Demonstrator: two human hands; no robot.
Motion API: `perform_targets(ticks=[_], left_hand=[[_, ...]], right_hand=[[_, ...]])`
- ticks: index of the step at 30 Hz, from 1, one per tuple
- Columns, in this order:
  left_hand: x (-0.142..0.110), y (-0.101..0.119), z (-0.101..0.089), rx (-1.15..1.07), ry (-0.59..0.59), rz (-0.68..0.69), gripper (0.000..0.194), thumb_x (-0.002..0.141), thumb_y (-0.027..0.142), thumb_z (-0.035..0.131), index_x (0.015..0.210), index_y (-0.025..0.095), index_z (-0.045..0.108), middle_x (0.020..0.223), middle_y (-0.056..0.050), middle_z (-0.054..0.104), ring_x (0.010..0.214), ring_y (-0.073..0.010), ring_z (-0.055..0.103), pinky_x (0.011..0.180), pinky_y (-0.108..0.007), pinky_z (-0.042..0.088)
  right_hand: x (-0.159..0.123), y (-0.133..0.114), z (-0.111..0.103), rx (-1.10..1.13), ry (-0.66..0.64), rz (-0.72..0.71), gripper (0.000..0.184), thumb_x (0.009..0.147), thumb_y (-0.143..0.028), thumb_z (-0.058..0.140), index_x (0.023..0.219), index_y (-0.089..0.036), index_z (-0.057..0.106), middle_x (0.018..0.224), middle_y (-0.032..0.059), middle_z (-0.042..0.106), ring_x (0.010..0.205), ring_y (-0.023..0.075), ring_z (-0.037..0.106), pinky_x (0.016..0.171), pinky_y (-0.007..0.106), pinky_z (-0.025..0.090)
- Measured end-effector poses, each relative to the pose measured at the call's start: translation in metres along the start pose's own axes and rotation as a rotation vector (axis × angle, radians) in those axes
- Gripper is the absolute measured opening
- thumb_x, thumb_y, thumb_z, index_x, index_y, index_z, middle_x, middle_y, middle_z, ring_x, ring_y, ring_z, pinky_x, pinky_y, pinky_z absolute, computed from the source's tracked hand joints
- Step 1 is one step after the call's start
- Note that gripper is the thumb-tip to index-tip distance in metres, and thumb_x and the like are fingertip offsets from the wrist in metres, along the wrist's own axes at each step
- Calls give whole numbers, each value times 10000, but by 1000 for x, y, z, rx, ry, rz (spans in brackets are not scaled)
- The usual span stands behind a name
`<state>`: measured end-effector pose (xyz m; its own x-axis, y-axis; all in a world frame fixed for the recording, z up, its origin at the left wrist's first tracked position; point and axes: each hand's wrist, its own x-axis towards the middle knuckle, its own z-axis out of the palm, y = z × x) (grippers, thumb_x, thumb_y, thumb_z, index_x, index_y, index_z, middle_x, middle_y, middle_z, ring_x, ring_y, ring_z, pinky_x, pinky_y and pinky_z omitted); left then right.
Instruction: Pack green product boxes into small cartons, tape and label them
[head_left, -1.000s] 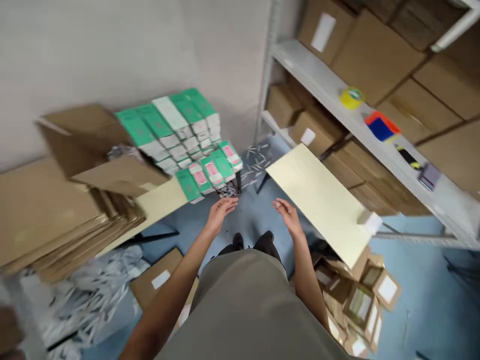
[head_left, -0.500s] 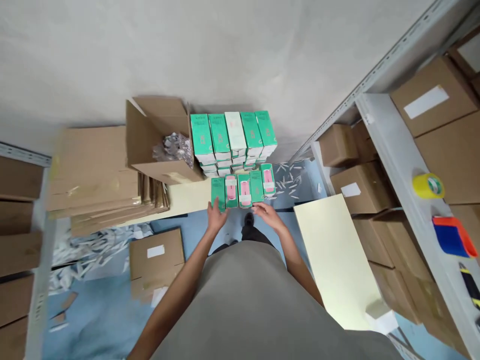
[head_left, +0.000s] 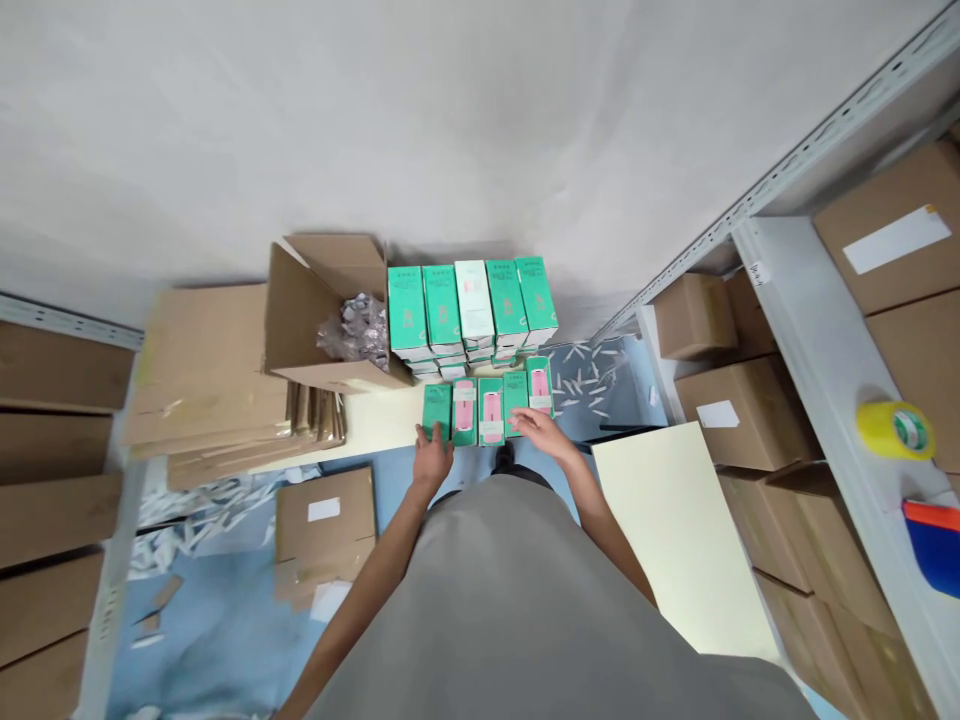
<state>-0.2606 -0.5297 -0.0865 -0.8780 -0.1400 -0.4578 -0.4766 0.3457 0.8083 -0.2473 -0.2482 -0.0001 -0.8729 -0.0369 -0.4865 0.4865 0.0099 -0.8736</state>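
A front row of small green boxes lies along the near edge of the cream table [head_left: 375, 418]. Some of these boxes show pink panels, like the pink-panelled box [head_left: 491, 410] in the middle. My left hand [head_left: 433, 460] has its fingers apart at the near end of the leftmost green box [head_left: 436, 405]. Over the near ends of the two rightmost boxes, including a plain green box [head_left: 514, 392], is my right hand [head_left: 544, 432], its fingers stretched out. Whether it touches them I cannot tell. Behind stands a stack of green boxes [head_left: 441, 300] with one white box [head_left: 473, 300] on top.
An open carton [head_left: 300, 310] holding crumpled clear wrap stands left of the stack, beside flattened cardboard [head_left: 202, 360]. To the right are a second cream table [head_left: 675, 520] and a shelf [head_left: 817, 350] with cartons and yellow tape [head_left: 896, 430]. White scraps [head_left: 585, 380] litter the floor.
The view has swung towards the wall and the green boxes. Both hands have gone from free air over the floor to the front row; the right one has since reached a little farther over it.
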Motion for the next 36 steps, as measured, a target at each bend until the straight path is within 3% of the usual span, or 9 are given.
perform_targets(ticks=[4, 8, 16, 20, 24, 27, 30, 33, 36], left_hand=[[2, -13, 3, 443, -41, 87, 671, 966, 227, 679, 1610, 82, 560, 1835, -370, 227, 1710, -526, 324, 1366, -670, 297], [4, -19, 3, 732, -46, 177, 656, 1044, 238, 605, 1660, 36, 505, 1795, -423, 271, 1609, -521, 496, 1290, -626, 438], [10, -16, -12, 637, -10, 173, 691, 932, 268, 736, 1582, 103, 568, 1714, -369, 415, 1394, -506, 665, 1165, -606, 527], [19, -12, -25, 575, 24, 184, 634, 856, 246, 775, 1455, 106, 617, 1438, -305, 634, 1276, -480, 712, 1116, -611, 548], [18, -22, -46, 459, 84, 147, 552, 778, 260, 856, 1282, 177, 648, 1102, -125, 710, 1157, -422, 741, 1107, -616, 564], [-2, -41, -63, 368, 165, 93, 543, 769, 318, 893, 1229, 211, 623, 938, -20, 646, 1114, -375, 735, 1105, -638, 575], [-40, -54, -72, 114, 203, 106, 609, 791, 340, 884, 1305, 214, 583, 1001, -13, 651, 1091, -300, 736, 1059, -578, 626], [-89, -48, -67, -302, 72, 103, 725, 763, 347, 910, 1382, 219, 553, 1166, -72, 700, 1053, -248, 756, 960, -491, 682], [-139, -27, -50, -467, -156, 87, 780, 701, 404, 992, 1349, 239, 590, 1187, -95, 734, 1094, -271, 776, 972, -514, 698]], right_hand=[[-12, 8, 6, 26, 6, 10, 444, 886, -556, 852, 1188, -235, 802, 1210, 77, 846, 1098, 258, 806, 1097, 444, 612], [-30, 17, 22, 21, 8, 11, 465, 886, -569, 862, 1193, -224, 800, 1170, 79, 850, 1085, 258, 800, 1106, 451, 595], [-83, 45, 70, 61, 51, 8, 472, 882, -585, 886, 1178, -226, 807, 1157, 88, 857, 1073, 281, 816, 1120, 505, 603], [-125, 72, 92, 86, 87, 3, 530, 881, -653, 876, 1198, -235, 801, 1169, 91, 849, 1093, 281, 813, 1116, 503, 607], [-176, 105, 104, 117, 138, 27, 631, 848, -743, 871, 1204, -227, 798, 1186, 108, 844, 1114, 297, 806, 1109, 516, 606], [-215, 129, 111, 151, 214, 73, 692, 831, -797, 856, 1214, -224, 801, 1229, 128, 844, 1123, 314, 808, 1117, 535, 598], [-248, 145, 116, 196, 279, 117, 690, 834, -806, 840, 1209, -227, 804, 1250, 136, 841, 1130, 321, 809, 1121, 548, 592], [-270, 151, 116, 252, 321, 112, 668, 837, -788, 847, 1198, -226, 805, 1260, 143, 839, 1138, 314, 809, 1122, 534, 592], [-279, 146, 110, 304, 368, 46, 667, 841, -774, 858, 1216, -225, 802, 1292, 154, 835, 1150, 305, 808, 1115, 511, 599]])
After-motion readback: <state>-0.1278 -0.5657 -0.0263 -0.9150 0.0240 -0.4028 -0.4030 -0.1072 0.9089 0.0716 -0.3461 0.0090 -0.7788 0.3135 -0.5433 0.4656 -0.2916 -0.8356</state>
